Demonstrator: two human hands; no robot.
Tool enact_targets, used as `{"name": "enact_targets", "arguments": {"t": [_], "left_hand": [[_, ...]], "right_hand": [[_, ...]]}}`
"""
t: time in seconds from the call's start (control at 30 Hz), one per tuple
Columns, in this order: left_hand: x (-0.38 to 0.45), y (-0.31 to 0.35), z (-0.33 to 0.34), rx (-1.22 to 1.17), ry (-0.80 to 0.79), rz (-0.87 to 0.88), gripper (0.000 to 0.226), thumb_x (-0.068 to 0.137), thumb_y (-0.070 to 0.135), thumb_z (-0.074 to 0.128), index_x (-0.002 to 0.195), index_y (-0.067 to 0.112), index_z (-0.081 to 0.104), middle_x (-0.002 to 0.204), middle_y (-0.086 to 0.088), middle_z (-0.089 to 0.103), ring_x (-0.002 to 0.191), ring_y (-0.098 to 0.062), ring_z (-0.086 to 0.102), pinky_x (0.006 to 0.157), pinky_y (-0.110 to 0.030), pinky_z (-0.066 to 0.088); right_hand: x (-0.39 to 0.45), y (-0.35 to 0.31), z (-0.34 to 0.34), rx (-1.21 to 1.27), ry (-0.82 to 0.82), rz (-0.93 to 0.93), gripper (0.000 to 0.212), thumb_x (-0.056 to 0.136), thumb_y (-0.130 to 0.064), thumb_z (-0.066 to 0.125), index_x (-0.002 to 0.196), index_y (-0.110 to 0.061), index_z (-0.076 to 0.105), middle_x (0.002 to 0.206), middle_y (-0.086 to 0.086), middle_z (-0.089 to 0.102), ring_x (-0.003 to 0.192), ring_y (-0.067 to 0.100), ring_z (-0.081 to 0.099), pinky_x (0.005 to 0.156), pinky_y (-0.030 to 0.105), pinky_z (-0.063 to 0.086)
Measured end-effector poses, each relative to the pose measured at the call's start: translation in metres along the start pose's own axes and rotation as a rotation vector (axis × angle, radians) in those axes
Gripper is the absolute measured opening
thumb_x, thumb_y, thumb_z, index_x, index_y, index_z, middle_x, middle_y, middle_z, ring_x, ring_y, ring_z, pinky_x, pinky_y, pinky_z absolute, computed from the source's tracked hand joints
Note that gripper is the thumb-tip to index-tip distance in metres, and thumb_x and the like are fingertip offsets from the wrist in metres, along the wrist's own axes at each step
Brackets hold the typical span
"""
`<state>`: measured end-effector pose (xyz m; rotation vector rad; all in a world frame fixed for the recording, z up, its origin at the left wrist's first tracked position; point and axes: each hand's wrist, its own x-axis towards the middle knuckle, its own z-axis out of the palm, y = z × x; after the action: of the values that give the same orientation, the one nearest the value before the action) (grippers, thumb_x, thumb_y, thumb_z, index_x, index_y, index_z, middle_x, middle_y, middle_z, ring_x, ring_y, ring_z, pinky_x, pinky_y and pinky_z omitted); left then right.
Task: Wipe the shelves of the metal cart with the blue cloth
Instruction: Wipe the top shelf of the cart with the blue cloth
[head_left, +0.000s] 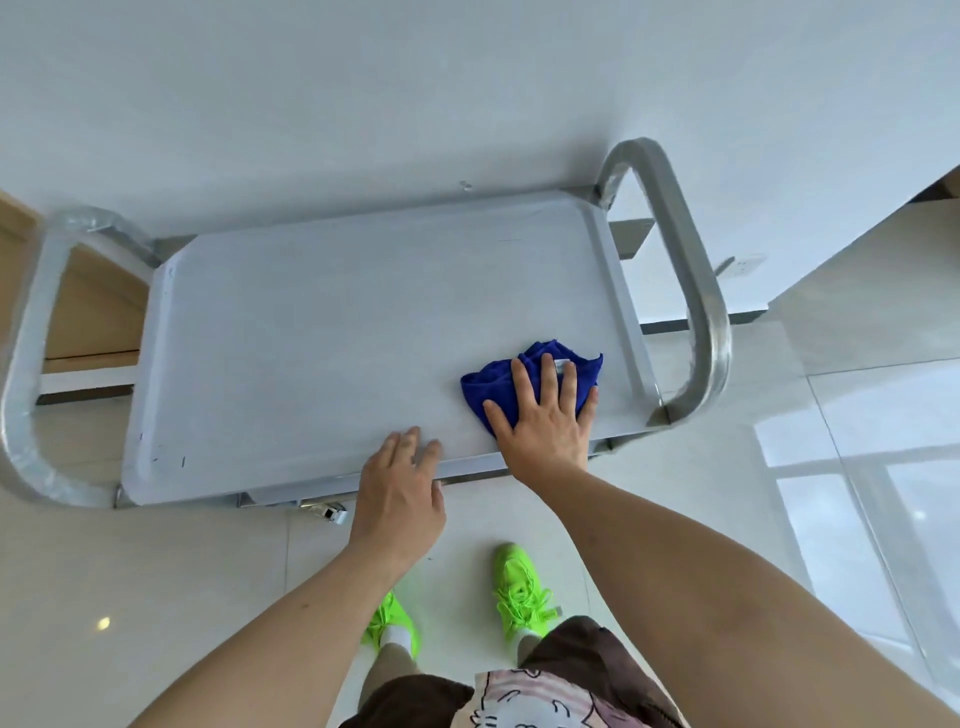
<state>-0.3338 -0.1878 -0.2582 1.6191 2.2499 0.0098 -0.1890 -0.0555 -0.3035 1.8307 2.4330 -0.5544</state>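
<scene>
Right now the right hand (545, 415) is pressing flat on the blue cloth (524, 382), its fingers straight and spread apart over the bunched fabric, the thumb lying out to the left on the bare metal. That cloth is sitting on the top shelf (332, 332) of the metal cart (618, 291), toward the shelf's right end and near its front edge, just short of the raised rim. The left hand (400, 488) is resting on the front edge of the same shelf, to the left of the cloth and apart from it, with its fingers straight, close together and lying on the surface. Looped tubular handles are rising at both ends of the cart, the right handle (696, 280) just beyond the cloth. Below the shelf, bright green sneakers (519, 587) are standing on pale glossy floor tiles (156, 597).
</scene>
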Motion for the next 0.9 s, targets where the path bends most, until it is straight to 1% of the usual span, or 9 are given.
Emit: {"name": "enact_targets", "arguments": {"t": [0.1, 0.23, 0.3, 0.37, 0.43, 0.57, 0.63, 0.73, 0.9], "left_hand": [[0.001, 0.019, 0.002, 0.032, 0.002, 0.031, 0.056, 0.086, 0.018, 0.058, 0.141, 0.019, 0.049, 0.150, -0.018, 0.040, 0.137, -0.037, 0.036, 0.109, -0.047, 0.035], [0.004, 0.047, 0.014, 0.064, -0.112, -0.008, 0.061, 0.094, 0.028, 0.047, 0.151, 0.023, 0.030, 0.161, -0.010, 0.020, 0.148, -0.027, 0.017, 0.115, -0.050, 0.022], [0.004, 0.052, 0.018, 0.067, -0.133, -0.044, 0.064, 0.094, 0.030, 0.047, 0.154, 0.022, 0.023, 0.163, -0.009, 0.013, 0.150, -0.027, 0.009, 0.117, -0.052, 0.017], [0.004, 0.051, 0.019, 0.054, -0.146, -0.050, 0.066, 0.095, 0.029, 0.048, 0.155, 0.022, 0.020, 0.164, -0.009, 0.009, 0.151, -0.025, 0.005, 0.119, -0.052, 0.013], [0.006, 0.048, 0.016, 0.014, -0.160, -0.047, 0.066, 0.095, 0.028, 0.047, 0.155, 0.024, 0.020, 0.164, -0.007, 0.008, 0.151, -0.023, 0.004, 0.120, -0.050, 0.011], [0.008, 0.040, 0.009, -0.088, -0.167, -0.015, 0.065, 0.094, 0.026, 0.050, 0.154, 0.026, 0.024, 0.164, -0.004, 0.011, 0.151, -0.021, 0.006, 0.121, -0.048, 0.012], [0.007, 0.034, 0.005, -0.177, -0.145, 0.000, 0.062, 0.094, 0.024, 0.053, 0.152, 0.024, 0.031, 0.163, -0.003, 0.016, 0.150, -0.019, 0.009, 0.121, -0.044, 0.013], [0.000, 0.017, 0.001, -0.287, -0.064, -0.003, 0.054, 0.091, 0.018, 0.058, 0.143, 0.018, 0.047, 0.158, -0.006, 0.031, 0.148, -0.022, 0.021, 0.118, -0.034, 0.021], [-0.028, -0.040, -0.005, -0.299, 0.085, -0.125, 0.048, 0.087, 0.012, 0.061, 0.134, 0.012, 0.056, 0.154, -0.016, 0.036, 0.146, -0.035, 0.023, 0.118, -0.043, 0.025]], "right_hand": [[0.002, 0.030, -0.009, 0.019, 0.006, 0.062, 0.074, 0.094, -0.076, 0.007, 0.158, -0.040, 0.000, 0.170, 0.000, -0.006, 0.152, 0.024, -0.019, 0.117, 0.056, -0.019], [-0.017, 0.048, -0.013, 0.065, 0.038, 0.134, 0.072, 0.096, -0.072, 0.008, 0.159, -0.037, -0.001, 0.170, 0.001, -0.008, 0.152, 0.024, -0.022, 0.118, 0.057, -0.017], [-0.028, 0.049, -0.011, 0.109, 0.052, 0.187, 0.071, 0.098, -0.070, 0.010, 0.159, -0.036, -0.001, 0.169, 0.000, -0.011, 0.151, 0.023, -0.026, 0.119, 0.056, -0.015], [-0.038, 0.047, -0.010, 0.213, 0.061, 0.262, 0.070, 0.100, -0.068, 0.017, 0.160, -0.036, 0.000, 0.169, 0.000, -0.014, 0.150, 0.022, -0.028, 0.122, 0.054, -0.009], [-0.046, 0.041, -0.007, 0.396, 0.086, 0.349, 0.068, 0.102, -0.063, 0.028, 0.160, -0.035, 0.005, 0.168, 0.000, -0.016, 0.149, 0.022, -0.029, 0.124, 0.048, -0.003], [-0.047, 0.018, -0.004, 0.813, 0.202, 0.529, 0.065, 0.103, -0.048, 0.046, 0.159, -0.033, 0.016, 0.166, -0.008, -0.022, 0.153, 0.021, -0.014, 0.123, 0.040, 0.005], [-0.041, 0.005, -0.004, 0.864, 0.239, 0.579, 0.065, 0.103, -0.044, 0.047, 0.159, -0.030, 0.017, 0.165, -0.008, -0.025, 0.153, 0.023, -0.011, 0.122, 0.039, 0.008], [-0.034, -0.016, 0.000, 0.904, 0.259, 0.656, 0.065, 0.103, -0.039, 0.048, 0.160, -0.027, 0.018, 0.165, -0.003, -0.026, 0.154, 0.027, -0.009, 0.123, 0.043, 0.016], [-0.036, -0.073, 0.014, 0.960, 0.241, 0.724, 0.070, 0.102, -0.034, 0.053, 0.160, -0.027, 0.014, 0.163, 0.005, -0.032, 0.153, 0.033, 0.003, 0.118, 0.042, 0.030]]}}
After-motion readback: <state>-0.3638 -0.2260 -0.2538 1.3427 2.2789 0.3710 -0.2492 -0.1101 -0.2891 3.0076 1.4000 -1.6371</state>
